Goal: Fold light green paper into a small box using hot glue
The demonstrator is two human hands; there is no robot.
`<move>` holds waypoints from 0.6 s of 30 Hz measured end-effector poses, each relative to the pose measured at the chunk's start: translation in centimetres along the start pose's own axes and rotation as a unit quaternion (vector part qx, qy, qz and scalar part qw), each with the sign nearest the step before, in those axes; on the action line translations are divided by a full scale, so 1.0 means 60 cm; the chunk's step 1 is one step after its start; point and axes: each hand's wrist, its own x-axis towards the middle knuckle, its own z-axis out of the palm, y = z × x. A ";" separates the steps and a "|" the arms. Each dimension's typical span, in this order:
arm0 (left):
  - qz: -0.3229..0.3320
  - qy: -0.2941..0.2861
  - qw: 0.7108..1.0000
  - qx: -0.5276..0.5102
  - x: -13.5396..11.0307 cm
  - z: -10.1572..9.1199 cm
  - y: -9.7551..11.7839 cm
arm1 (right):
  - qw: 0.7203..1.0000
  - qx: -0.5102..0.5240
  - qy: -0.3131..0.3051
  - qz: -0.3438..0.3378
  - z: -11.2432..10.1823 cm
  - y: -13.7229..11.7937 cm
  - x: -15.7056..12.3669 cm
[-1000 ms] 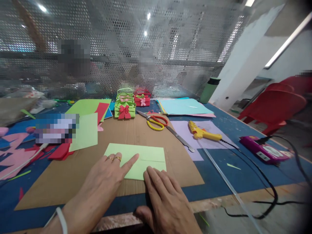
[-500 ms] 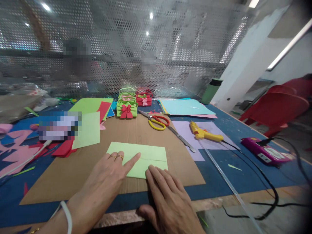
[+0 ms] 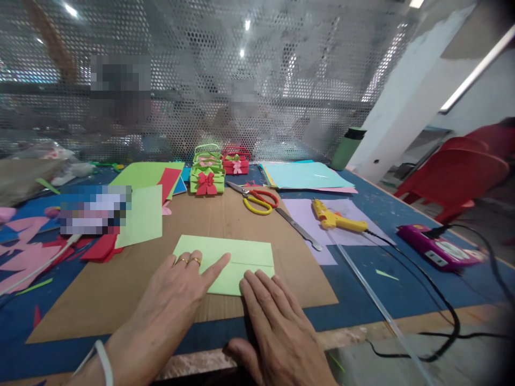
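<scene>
A folded sheet of light green paper (image 3: pixel 237 250) lies flat on a brown cardboard sheet (image 3: pixel 161 311), a flap edge running across its middle. My left hand (image 3: pixel 179 284) presses on its left part, index finger stretched out along the flap edge and two rings showing on other fingers. Over the paper's lower right corner rests my right hand (image 3: pixel 277 321), flat, with fingers extended and the thumb apart near the table's front edge. Neither hand grips anything. Scissors (image 3: pixel 257 202) with one red and one yellow handle lie beyond the paper, beside a metal blade (image 3: pixel 300 229).
A yellow glue gun (image 3: pixel 338 221) rests on lilac paper (image 3: pixel 325 256), its cord leading to a purple power strip (image 3: pixel 438 247). Small green paper bags (image 3: pixel 207 181) and a red one (image 3: pixel 236 164) stand behind. Coloured sheets (image 3: pixel 306 176), a phone (image 3: pixel 94 210) and a green bottle (image 3: pixel 348 150) surround the cardboard.
The view has shifted very slightly. Both hands stay in nearly the same place on the green paper.
</scene>
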 end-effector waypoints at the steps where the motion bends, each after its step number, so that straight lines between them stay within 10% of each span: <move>1: -0.003 0.001 1.000 0.002 -0.001 -0.001 0.001 | 1.000 -0.001 0.002 0.000 0.001 0.000 0.000; 18: 0.013 0.001 1.000 0.014 0.003 0.000 0.000 | 0.999 -0.031 -0.012 -0.020 -0.005 0.009 -0.007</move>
